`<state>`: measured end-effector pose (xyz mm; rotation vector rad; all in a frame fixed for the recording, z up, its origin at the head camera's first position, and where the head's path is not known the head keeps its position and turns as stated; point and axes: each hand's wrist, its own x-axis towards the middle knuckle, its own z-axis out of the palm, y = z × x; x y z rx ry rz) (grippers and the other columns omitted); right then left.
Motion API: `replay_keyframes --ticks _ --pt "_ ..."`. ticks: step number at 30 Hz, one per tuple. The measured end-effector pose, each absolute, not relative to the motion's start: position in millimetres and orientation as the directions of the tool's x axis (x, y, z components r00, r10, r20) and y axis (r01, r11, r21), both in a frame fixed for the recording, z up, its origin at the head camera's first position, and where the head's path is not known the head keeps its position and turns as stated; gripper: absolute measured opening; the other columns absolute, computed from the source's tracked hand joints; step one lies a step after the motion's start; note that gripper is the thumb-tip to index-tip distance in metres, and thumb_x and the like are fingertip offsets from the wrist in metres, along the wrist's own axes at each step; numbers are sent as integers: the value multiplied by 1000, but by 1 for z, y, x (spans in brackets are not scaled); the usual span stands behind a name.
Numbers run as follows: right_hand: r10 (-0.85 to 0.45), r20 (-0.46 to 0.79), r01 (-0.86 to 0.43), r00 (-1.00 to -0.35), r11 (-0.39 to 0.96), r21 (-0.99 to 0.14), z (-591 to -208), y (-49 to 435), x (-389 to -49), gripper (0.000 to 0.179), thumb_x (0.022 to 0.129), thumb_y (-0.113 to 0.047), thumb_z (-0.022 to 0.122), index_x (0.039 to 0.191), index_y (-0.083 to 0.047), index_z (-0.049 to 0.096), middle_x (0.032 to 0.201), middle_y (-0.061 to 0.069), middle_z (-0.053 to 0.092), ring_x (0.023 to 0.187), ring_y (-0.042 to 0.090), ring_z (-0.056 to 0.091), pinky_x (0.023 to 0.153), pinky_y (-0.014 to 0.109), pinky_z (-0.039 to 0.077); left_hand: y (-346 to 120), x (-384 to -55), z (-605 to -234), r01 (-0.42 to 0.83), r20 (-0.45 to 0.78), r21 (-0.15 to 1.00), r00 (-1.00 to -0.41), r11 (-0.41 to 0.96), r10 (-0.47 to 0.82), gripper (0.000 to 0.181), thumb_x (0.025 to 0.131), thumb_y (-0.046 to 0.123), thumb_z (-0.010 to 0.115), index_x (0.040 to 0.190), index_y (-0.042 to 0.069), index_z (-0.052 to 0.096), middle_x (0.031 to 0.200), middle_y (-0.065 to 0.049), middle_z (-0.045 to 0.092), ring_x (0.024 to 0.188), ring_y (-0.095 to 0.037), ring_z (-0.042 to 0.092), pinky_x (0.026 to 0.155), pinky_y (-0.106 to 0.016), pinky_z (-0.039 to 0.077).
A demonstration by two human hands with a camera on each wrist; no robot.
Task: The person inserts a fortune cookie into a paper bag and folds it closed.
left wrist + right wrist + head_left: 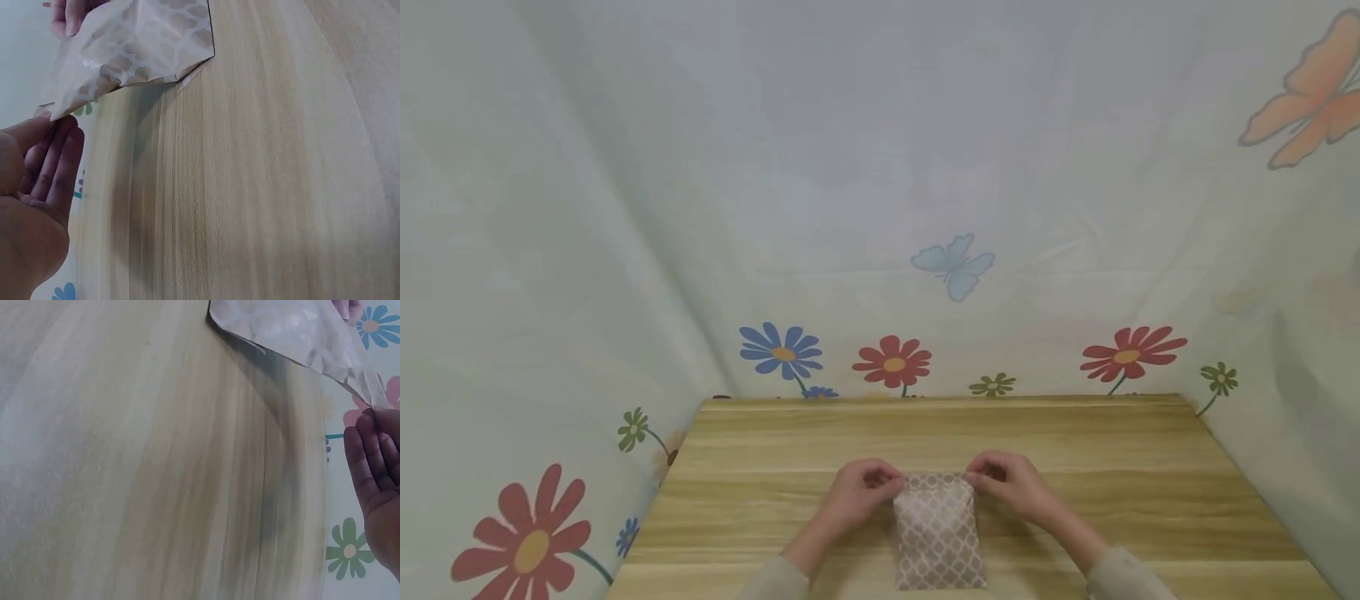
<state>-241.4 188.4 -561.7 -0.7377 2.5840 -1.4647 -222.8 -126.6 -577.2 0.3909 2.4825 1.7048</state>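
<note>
A small patterned bag (936, 533), beige with white lattice lines, is at the front middle of the table in the head view. My left hand (863, 490) pinches its far left corner between thumb and fingers. At the far right corner, my right hand (1011, 483) pinches the same edge. In the left wrist view the bag (156, 44) slants up from the wood toward the left hand (44, 181). The right wrist view shows the bag (287, 331) bulging slightly, its corner held by the right hand (381, 469). What it contains is hidden.
The wood-grain table (760, 467) reaches back to a pale cloth backdrop (850, 167) printed with flowers and butterflies. The cloth also hangs along the left and right sides. Light sleeves (1127, 575) cover the forearms.
</note>
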Motion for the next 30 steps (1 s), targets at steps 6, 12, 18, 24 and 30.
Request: replay_keyframes --ticks 6,12,18,24,30 --pt "-439 168 -387 -883 475 -790 -570 188 -245 8 101 -20 74 103 -13 77 93 -6 73 85 6 66 78 24 59 -122 -229 -584 268 136 805 -952 529 275 5 97 24 79 101 21 78 94 15 74 86 -4 67 78 -26 60" --pt "-413 205 -406 -888 490 -772 -580 185 -253 5 100 -16 75 102 -12 77 94 -6 74 85 6 66 77 25 59 -115 -233 -587 449 330 581 -892 679 308 2 97 22 78 97 23 77 96 12 75 89 -6 69 84 -33 62" --pt "-399 194 -396 -896 523 -755 -590 177 -261 5 101 -17 74 102 -13 77 96 -7 75 90 6 67 83 27 60 -111 -235 -594 404 331 484 -906 776 266 6 96 20 79 96 23 75 96 10 75 90 -7 70 83 -33 63" --pt "-348 211 -380 -913 541 -751 -591 177 -262 8 99 -17 77 105 -12 79 100 -2 78 94 13 72 86 30 61 -114 -237 -593 330 277 538 -938 776 207 9 95 22 80 103 20 77 100 5 77 90 -11 70 84 -36 62" --pt "-300 226 -358 -927 517 -777 -580 194 -255 20 99 -12 77 116 -2 77 107 6 79 96 16 74 86 28 62 -122 -235 -584 389 360 496 -906 777 224 23 94 19 82 114 10 77 108 -5 78 98 -23 74 87 -42 62"
